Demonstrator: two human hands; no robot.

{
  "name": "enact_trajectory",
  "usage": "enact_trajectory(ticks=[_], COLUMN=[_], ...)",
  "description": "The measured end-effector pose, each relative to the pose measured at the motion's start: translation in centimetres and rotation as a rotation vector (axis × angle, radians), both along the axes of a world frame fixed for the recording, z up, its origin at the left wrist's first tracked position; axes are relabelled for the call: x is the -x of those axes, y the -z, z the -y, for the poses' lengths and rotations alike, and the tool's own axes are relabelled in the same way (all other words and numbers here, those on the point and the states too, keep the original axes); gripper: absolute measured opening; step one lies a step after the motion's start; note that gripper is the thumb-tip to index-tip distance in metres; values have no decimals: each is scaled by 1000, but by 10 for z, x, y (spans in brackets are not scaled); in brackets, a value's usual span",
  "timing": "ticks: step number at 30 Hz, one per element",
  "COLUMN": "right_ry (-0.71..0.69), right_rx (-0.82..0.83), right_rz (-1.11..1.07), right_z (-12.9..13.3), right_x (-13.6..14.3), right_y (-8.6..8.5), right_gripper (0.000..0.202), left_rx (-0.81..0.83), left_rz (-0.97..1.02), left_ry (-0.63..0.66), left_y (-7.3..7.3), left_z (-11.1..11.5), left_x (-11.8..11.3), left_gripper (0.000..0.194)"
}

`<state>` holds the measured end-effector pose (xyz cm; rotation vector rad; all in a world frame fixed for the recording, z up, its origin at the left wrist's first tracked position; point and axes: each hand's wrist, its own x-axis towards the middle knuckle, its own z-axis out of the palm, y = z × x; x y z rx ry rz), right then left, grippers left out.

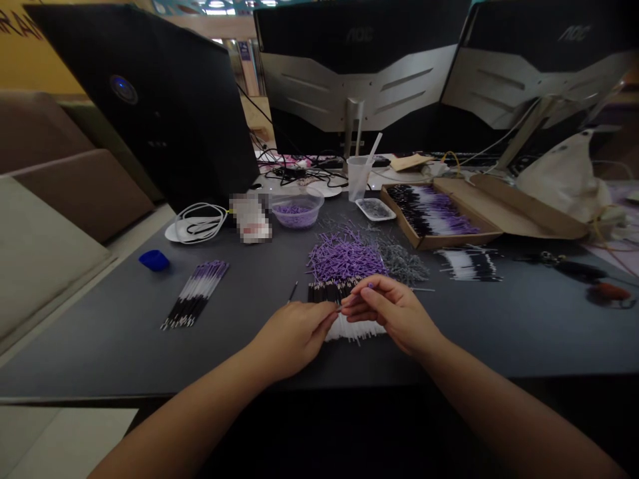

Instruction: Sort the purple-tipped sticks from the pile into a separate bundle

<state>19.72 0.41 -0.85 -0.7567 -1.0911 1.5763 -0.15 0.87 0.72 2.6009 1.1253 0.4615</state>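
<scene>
My left hand (294, 336) is closed in a pinch. A small pale tip, apparently of a thin stick, shows at its fingertips; the rest is hidden. Behind that hand, a slim dark stick (293, 291) pokes out, and I cannot tell whether it is held. My right hand (399, 316) has its thumb and fingers curled together around a small purple piece (370, 285). The fingertips of both hands nearly meet above a row of black-and-white sticks (357, 328). Just beyond lie a heap of small purple pieces (344, 256) and a pile of grey pieces (404, 261).
A bundle of purple-tipped sticks (197, 293) lies left, near a blue cup-like object (154, 260). Behind are a clear bowl (298, 207), a plastic cup (357, 178) and a small tray (376, 209). An open cardboard box (492, 234) holds many sticks; white-and-black sticks (470, 264) lie before it.
</scene>
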Motion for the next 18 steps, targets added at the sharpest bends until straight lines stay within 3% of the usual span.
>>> enact_trajectory(ticks=[5, 18], right_ry=[10, -17], right_rx=[-13, -86], right_rz=[47, 127], right_z=[0, 2], right_x=[0, 4], right_y=[-3, 1], right_gripper=[18, 17], left_rx=[31, -114], left_rz=[-39, -116], left_ry=[-20, 17], left_y=[0, 3], left_z=[2, 4], left_x=[0, 0], left_gripper=[27, 31])
